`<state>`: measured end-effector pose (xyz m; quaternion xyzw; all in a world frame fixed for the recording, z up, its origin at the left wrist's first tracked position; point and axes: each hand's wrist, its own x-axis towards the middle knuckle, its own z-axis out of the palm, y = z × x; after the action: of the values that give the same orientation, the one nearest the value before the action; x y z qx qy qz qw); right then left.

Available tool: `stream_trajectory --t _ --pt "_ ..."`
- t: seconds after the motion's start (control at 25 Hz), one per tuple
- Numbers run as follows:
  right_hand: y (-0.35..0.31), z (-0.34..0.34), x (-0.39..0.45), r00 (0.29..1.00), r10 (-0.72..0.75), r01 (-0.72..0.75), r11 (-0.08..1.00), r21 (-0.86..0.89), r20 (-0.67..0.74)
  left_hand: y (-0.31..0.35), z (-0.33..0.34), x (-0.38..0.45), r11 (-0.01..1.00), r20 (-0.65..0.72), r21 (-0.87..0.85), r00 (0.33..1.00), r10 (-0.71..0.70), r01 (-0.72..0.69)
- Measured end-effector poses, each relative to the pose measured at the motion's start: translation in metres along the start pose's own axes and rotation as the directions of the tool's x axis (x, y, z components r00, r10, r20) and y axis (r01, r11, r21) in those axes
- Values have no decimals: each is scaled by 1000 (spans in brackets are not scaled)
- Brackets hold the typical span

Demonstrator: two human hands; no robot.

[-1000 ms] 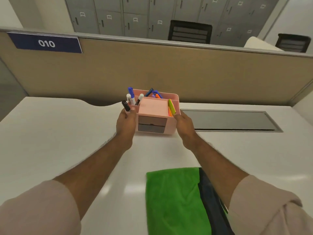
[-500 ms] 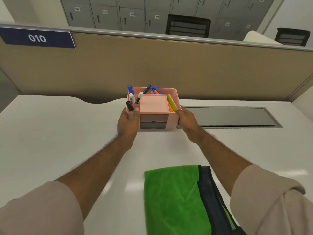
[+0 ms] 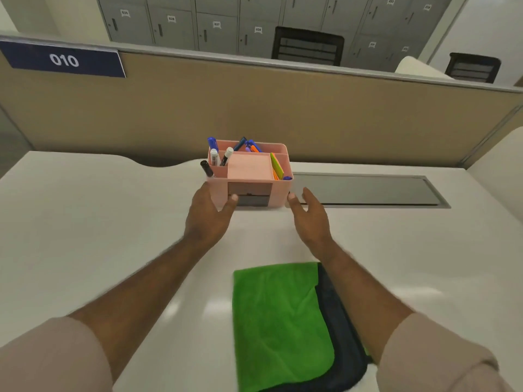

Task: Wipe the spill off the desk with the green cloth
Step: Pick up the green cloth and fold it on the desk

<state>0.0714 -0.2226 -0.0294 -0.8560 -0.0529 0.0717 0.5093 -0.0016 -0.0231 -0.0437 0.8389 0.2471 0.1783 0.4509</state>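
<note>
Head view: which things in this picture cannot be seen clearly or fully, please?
- Spill: none can be made out on the white desk; only glare patches show.
- Green cloth: its near end is cut off by the bottom edge.
- Dark cloth below it: mostly covered; the right forearm hides its right side.
- Pink organizer: the left hand hides its lower left corner.
- Locker numbers: too small and blurred.

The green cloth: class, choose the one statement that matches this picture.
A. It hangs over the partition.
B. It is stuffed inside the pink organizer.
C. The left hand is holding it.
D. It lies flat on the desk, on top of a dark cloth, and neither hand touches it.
D: the green cloth lies spread on the desk over a dark cloth, while both open hands are up by the pink organizer.
</note>
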Motion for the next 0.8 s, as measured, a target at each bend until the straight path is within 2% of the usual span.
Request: stream_trajectory --t 0.08,0.16,0.32,0.48,0.68,0.8 --pt "19 -7 -40 996 -30 22 995 -100 -82 -2 -2 -35 992 -75 126 997 35 -25" --pt "40 -18 -84 992 -72 51 979 -198 -102 -2 -2 -79 981 -94 196 995 24 -5" --pt "65 -51 -153 975 -131 47 913 -405 -181 0 -3 -158 970 10 244 1000 -19 16" --pt "77 -66 -188 986 -70 -30 825 -564 -154 9 3 -202 950 94 304 991 -99 66" --pt "83 -68 -204 995 -4 -61 791 -608 -104 23 16 -251 912 62 409 996 -65 34" --pt "85 -70 -205 986 34 -127 787 -603 -162 27 18 -252 860 25 496 988 -152 120"
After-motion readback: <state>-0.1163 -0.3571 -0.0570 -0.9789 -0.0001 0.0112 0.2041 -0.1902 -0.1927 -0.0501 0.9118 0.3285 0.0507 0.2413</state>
